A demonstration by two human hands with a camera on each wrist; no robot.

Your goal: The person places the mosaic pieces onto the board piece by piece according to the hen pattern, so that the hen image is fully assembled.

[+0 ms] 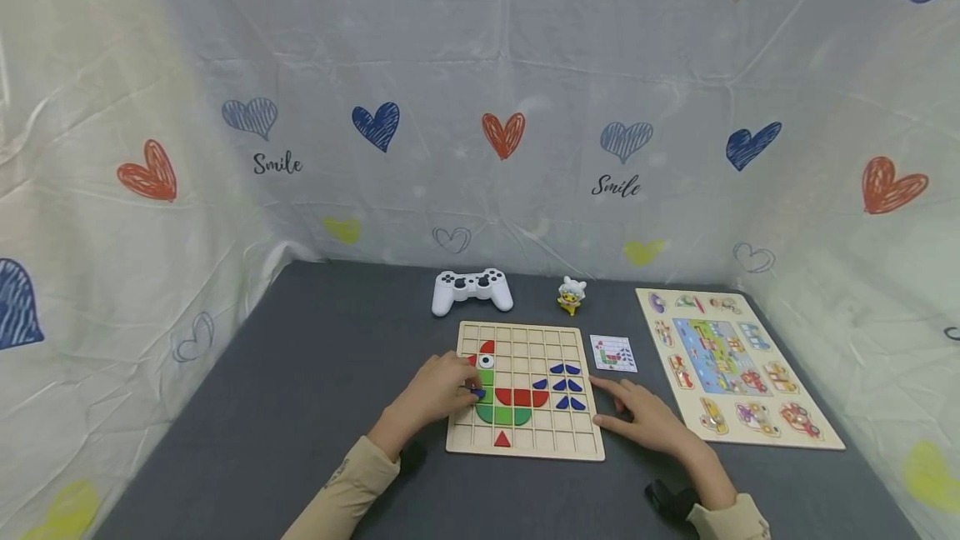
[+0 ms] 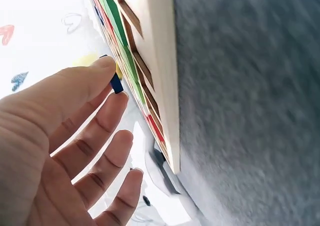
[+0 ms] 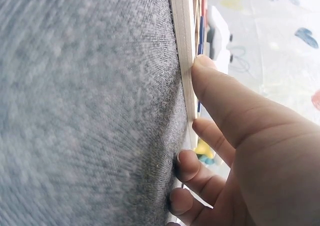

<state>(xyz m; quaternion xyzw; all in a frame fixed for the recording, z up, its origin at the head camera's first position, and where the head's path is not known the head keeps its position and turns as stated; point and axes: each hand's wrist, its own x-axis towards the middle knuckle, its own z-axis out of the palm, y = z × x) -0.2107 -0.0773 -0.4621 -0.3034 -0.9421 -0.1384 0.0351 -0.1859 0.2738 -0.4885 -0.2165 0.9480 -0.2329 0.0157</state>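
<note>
A wooden grid board [image 1: 555, 444] lies on the dark table, its shallow cells partly filled with colored tiles. Over its left side, my left hand [image 1: 438, 387] pinches a small blue tile [image 2: 117, 83] between thumb and forefinger; the other fingers spread loosely in the left wrist view. Green tiles [image 1: 504, 416], red tiles [image 1: 522, 397] and a white eye tile [image 1: 486, 362] sit near that hand. Several blue leaf-shaped tiles [image 1: 567, 385] fill cells on the right. With fingers extended, my right hand [image 1: 645, 417] touches the board's right edge with thumb and forefinger.
Behind the board are a white game controller [image 1: 471, 290] and a small yellow-and-white figurine [image 1: 572, 296]. A pattern card [image 1: 613, 353] lies right of the board. Farther right is a picture puzzle board [image 1: 701, 415]. A heart-printed curtain [image 1: 450, 65] surrounds the table.
</note>
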